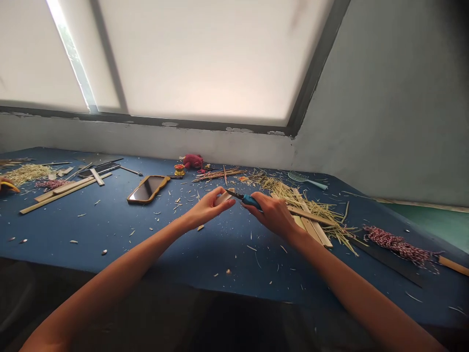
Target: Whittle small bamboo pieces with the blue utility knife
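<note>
My left hand (211, 208) is closed around a short pale strip of wood or bamboo (223, 198), its outer end at my fingertips. My right hand (273, 212) grips the blue handle of a knife (251, 200). The dark blade points left and lies at the strip's end, close to my left thumb and forefinger; whether it cuts in I cannot tell. Both hands are above the blue table (176, 249). Just right of my right hand lie flat bamboo strips (311, 225) on a heap of thin shavings (330, 212).
A phone in a yellow case (148, 189) lies left of centre. Behind are a red plush toy (193, 161) and thin sticks (220, 174). A green hairbrush (308, 180) and red-white cord (397, 244) lie right. At far left, another person's hand (5, 185) shows beside long strips (66, 192).
</note>
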`<move>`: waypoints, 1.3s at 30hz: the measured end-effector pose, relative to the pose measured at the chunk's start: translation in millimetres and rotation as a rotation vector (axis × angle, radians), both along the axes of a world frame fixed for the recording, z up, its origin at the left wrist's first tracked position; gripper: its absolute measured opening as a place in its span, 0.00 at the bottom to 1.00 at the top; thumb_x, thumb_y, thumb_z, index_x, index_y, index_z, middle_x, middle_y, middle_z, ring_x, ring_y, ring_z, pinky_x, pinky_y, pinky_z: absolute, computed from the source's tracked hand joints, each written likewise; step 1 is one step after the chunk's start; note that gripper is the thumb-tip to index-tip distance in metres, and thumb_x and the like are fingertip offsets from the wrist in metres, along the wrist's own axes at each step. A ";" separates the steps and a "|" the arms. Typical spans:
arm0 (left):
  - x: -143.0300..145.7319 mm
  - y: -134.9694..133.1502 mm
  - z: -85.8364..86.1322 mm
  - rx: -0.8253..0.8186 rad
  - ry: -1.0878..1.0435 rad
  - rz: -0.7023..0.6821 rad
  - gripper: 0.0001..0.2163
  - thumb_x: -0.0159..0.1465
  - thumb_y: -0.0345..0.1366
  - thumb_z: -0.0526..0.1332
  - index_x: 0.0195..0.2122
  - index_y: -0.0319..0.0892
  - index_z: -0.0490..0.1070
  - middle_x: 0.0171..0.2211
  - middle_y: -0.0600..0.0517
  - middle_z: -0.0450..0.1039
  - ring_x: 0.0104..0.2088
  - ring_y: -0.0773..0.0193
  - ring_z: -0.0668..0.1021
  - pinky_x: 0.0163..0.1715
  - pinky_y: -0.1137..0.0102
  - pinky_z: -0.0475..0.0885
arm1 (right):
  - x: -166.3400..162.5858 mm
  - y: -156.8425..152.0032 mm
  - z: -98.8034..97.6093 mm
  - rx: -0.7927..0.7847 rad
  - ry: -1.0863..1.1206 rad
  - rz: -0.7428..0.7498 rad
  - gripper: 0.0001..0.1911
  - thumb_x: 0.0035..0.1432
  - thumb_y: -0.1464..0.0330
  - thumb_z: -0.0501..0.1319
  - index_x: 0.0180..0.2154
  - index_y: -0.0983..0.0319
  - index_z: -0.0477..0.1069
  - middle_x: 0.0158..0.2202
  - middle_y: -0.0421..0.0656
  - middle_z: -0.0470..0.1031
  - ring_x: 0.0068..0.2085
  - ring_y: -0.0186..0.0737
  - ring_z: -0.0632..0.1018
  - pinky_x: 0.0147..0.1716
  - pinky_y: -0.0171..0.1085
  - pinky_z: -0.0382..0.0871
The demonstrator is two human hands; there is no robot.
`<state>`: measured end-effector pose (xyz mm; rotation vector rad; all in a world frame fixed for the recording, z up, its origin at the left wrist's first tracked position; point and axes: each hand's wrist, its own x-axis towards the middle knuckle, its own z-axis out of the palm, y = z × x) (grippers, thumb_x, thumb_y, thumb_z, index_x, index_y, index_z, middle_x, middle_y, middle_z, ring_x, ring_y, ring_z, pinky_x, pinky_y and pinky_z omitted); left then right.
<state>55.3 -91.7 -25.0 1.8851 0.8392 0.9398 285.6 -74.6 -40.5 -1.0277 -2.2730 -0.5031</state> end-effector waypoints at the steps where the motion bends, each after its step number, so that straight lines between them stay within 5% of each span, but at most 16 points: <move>1: 0.3 0.2 -0.6 0.057 0.060 0.048 0.15 0.64 0.50 0.54 0.38 0.42 0.60 0.23 0.58 0.55 0.21 0.72 0.59 0.21 0.75 0.53 | -0.8 0.0 -0.6 -0.010 0.003 -0.006 0.17 0.64 0.55 0.50 0.33 0.61 0.63 0.27 0.39 0.71 0.24 0.31 0.68 0.23 0.33 0.49; 12: 2.5 4.5 -7.4 0.587 0.633 0.343 0.18 0.70 0.46 0.37 0.36 0.42 0.60 0.30 0.51 0.69 0.26 0.64 0.72 0.23 0.72 0.55 | -1.6 2.2 -5.2 -0.015 0.022 -0.031 0.19 0.65 0.54 0.48 0.33 0.62 0.63 0.27 0.40 0.71 0.23 0.31 0.68 0.22 0.33 0.49; 19: 4.3 3.2 -8.5 0.650 0.770 0.470 0.20 0.69 0.50 0.38 0.38 0.39 0.61 0.25 0.49 0.72 0.23 0.62 0.76 0.20 0.73 0.56 | -8.1 -1.6 -4.7 -0.030 0.030 -0.069 0.22 0.65 0.52 0.45 0.32 0.62 0.64 0.25 0.41 0.72 0.22 0.33 0.70 0.21 0.33 0.49; 25: 11.8 -3.7 -8.6 0.626 0.866 0.571 0.21 0.71 0.43 0.34 0.40 0.38 0.62 0.26 0.46 0.74 0.24 0.57 0.78 0.21 0.72 0.60 | -15.2 -2.9 -8.1 -0.053 0.021 -0.107 0.24 0.66 0.52 0.42 0.33 0.62 0.64 0.23 0.42 0.73 0.21 0.36 0.73 0.20 0.33 0.48; 32: 8.4 -0.4 -10.4 0.631 0.839 0.495 0.20 0.71 0.42 0.35 0.39 0.39 0.63 0.21 0.48 0.70 0.19 0.62 0.74 0.21 0.72 0.55 | -5.6 8.6 -5.0 0.031 -0.032 -0.115 0.27 0.65 0.50 0.41 0.32 0.62 0.66 0.21 0.42 0.74 0.19 0.35 0.72 0.20 0.34 0.45; 39: 3.7 6.4 -8.4 0.559 0.570 0.335 0.18 0.70 0.43 0.38 0.35 0.41 0.61 0.21 0.54 0.64 0.19 0.68 0.65 0.23 0.73 0.54 | 1.3 17.1 5.5 0.094 -0.059 -0.098 0.26 0.64 0.50 0.44 0.32 0.62 0.68 0.23 0.42 0.75 0.21 0.35 0.74 0.21 0.34 0.47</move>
